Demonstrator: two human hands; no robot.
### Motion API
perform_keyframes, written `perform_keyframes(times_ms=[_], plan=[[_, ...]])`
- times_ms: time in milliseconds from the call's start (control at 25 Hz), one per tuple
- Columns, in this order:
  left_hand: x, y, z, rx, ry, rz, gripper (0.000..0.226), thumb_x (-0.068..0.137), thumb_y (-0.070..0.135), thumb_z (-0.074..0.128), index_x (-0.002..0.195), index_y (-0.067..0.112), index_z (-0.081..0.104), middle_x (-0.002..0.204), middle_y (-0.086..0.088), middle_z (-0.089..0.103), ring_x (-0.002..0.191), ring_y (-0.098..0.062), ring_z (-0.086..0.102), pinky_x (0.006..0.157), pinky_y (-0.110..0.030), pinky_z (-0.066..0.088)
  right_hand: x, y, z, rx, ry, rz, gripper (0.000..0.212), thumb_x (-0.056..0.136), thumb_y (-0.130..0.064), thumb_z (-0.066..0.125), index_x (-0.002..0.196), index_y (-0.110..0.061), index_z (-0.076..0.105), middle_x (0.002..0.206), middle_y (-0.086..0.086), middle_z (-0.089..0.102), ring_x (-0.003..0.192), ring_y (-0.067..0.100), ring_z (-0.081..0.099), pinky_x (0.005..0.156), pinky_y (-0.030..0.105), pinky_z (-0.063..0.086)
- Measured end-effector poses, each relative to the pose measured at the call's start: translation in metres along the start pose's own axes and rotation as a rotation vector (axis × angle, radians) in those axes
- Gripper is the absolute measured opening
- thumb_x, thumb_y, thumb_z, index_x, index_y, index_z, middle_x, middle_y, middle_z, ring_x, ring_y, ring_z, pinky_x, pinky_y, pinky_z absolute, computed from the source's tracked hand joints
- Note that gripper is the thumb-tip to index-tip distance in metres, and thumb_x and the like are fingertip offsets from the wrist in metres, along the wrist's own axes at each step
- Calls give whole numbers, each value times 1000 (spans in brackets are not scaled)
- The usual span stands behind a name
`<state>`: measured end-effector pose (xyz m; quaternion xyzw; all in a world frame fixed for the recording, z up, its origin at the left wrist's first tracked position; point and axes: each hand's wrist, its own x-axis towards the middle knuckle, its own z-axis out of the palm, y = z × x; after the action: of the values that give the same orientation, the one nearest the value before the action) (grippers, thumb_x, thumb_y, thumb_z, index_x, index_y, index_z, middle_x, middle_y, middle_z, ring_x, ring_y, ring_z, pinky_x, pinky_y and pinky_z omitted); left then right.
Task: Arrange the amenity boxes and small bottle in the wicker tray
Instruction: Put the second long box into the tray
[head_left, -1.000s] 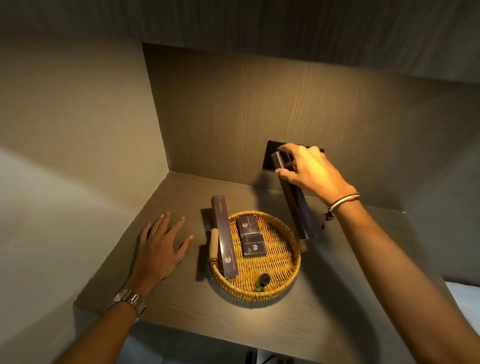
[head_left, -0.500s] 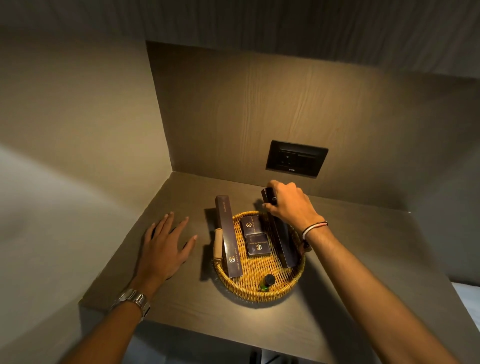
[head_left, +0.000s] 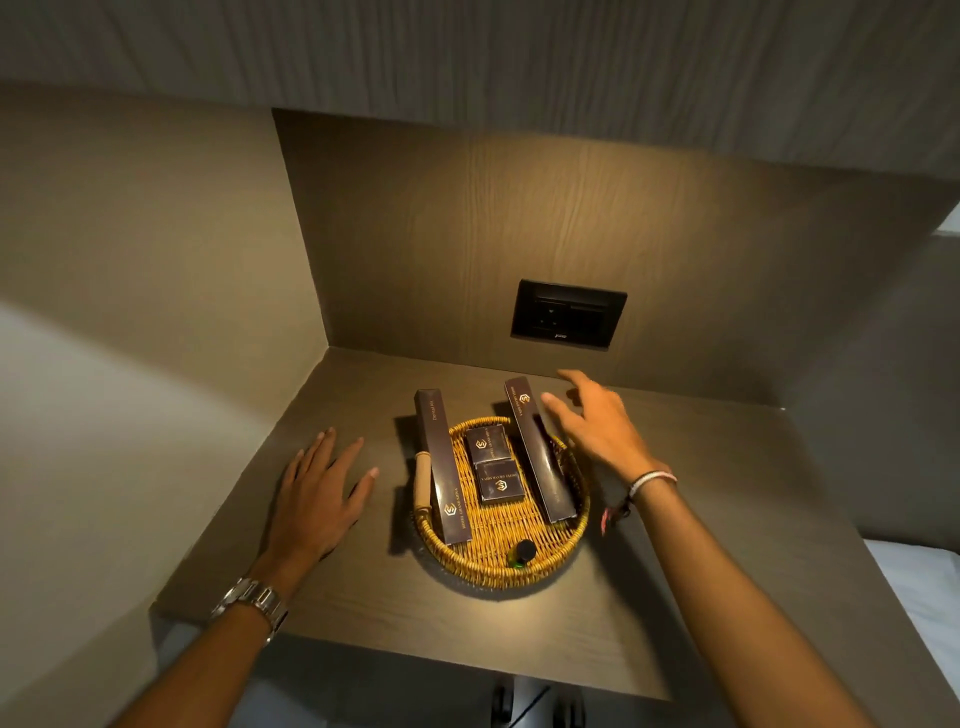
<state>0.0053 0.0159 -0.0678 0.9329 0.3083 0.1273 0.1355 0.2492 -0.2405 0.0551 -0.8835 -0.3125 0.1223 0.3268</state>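
1. Now the wicker tray (head_left: 524, 569) sits mid-shelf, between my hands.
2. Two long boxes lie in it, axes running 12 to 6: the left long box (head_left: 441, 462) at 9 o'clock, the right long box (head_left: 537, 449) at 3.
3. My right hand (head_left: 597, 423), fingers spread and holding nothing, hovers just beside the right one; it's nearest.
4. My left hand (head_left: 317, 493) lies flat, spread.
5. Two small boxes (head_left: 491, 462) sit centre.
6. The small bottle (head_left: 521, 553) lies at 6.
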Motion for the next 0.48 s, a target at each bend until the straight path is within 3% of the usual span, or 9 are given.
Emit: perform_keyframes(times_ms=[160, 280, 400, 480], plan=[[-12, 35, -9, -568, 33, -195, 60, 91, 70, 26, 141, 40, 41, 148, 1, 49, 132, -22, 48, 101, -43, 43, -29, 31, 9, 419, -70, 170, 45, 103, -31, 47, 147, -20, 44, 151, 13, 46, 137, 30, 44, 112, 49, 41], [-23, 79, -7, -1066, -149, -334, 49, 98, 56, 31, 137, 35, 50, 142, 0, 56, 128, -22, 52, 102, -43, 42, -44, 37, 23, 579, -66, 222, 40, 105, -25, 43, 143, -15, 49, 148, 12, 49, 129, 23, 49, 109, 40, 41], [-32, 106, -8, -1173, -240, -411, 47, 99, 53, 33, 116, 26, 68, 107, -3, 75, 104, -23, 68, 88, -40, 49, -55, 36, 32, 708, 13, 280, 38, 104, -27, 44, 139, -14, 53, 139, 10, 56, 113, 14, 56, 101, 33, 44], [-31, 113, -6, -1190, -236, -398, 44, 101, 48, 33, 116, 25, 67, 104, -3, 76, 101, -21, 70, 95, -45, 50, -64, 38, 35, 784, 75, 323, 36, 104, -28, 45, 136, -13, 55, 132, 11, 60, 114, 18, 58, 99, 35, 48]])
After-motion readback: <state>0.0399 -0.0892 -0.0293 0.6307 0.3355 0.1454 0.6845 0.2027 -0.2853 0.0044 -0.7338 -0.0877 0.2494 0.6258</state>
